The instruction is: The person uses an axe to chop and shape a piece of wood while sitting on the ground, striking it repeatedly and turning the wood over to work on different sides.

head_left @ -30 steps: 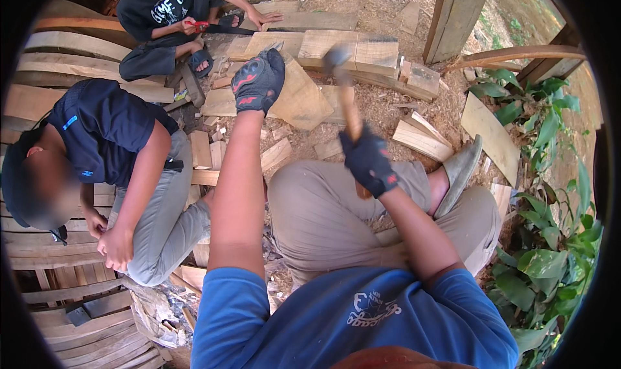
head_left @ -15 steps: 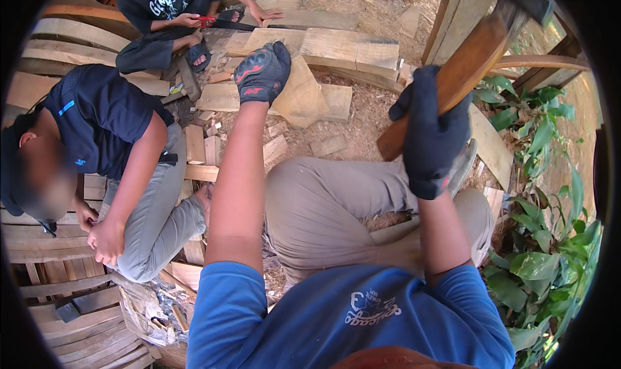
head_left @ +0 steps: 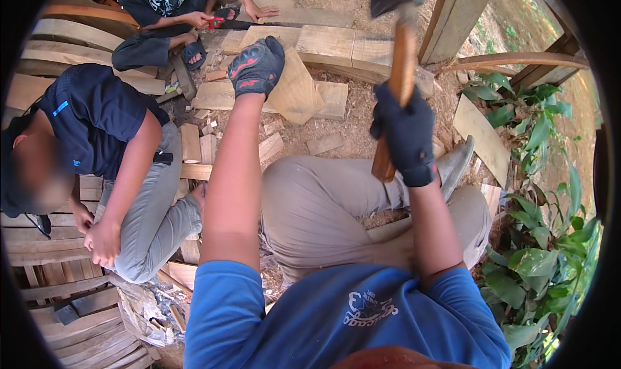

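In my head view, the right hand point(head_left: 404, 135) grasps a wooden-handled hammer point(head_left: 403, 65), which shows at one o'clock. At eleven o'clock I see the left hand point(head_left: 257, 70) clenched near a flat board point(head_left: 296, 92); what it grips, I cannot tell. A person point(head_left: 100, 120) sits at nine o'clock.

A smooth, glossy finish is seen on the long brown wooden hammer shaft point(head_left: 403, 64), topped by a dark metal head point(head_left: 391, 1). The black, red-marked left glove point(head_left: 257, 69) is made of matt cloth; matt grain is shown by the pale rectangular wooden blocks point(head_left: 326, 44).
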Motion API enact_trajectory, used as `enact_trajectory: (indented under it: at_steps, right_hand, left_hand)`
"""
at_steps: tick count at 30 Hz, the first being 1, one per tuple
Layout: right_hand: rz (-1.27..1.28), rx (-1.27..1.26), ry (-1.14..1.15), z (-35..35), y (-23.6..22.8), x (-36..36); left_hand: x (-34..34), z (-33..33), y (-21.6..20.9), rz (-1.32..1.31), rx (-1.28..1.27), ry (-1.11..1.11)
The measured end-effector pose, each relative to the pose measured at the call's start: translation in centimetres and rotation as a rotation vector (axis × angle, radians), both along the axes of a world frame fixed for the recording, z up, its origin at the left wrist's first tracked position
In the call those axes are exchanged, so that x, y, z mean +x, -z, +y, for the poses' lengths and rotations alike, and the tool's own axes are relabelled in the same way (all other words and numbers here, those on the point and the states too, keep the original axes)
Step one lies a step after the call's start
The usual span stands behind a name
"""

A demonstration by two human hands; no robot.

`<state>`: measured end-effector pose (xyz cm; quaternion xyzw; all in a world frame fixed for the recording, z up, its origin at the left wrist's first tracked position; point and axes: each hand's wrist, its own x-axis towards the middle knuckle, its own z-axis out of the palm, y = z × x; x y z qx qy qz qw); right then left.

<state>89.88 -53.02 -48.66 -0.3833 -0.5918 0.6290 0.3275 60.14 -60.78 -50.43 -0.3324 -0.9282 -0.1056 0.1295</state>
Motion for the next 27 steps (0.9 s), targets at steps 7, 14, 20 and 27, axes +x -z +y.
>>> enact_trajectory:
  at_steps: [7, 14, 20, 27]
  right_hand:
    - [-0.009, 0.078, 0.015, -1.8, 4.3, -2.8]
    - [-0.335, -0.161, -0.344, -1.9, 10.1, -3.3]
    - [-0.048, 0.003, -0.099, 0.1, -0.5, -0.7]
    - [-0.19, -0.047, -0.151, -4.6, 7.5, -4.3]
  left_hand:
    - [0.1, 0.8, -0.7, -0.065, 0.004, 0.007]
    - [0.6, 0.2, -0.9, -0.053, -0.014, 0.003]
    - [-0.2, 0.0, -0.3, 0.026, -0.012, 0.031]
    - [0.4, 0.8, 0.3, 0.079, 0.057, 0.049]
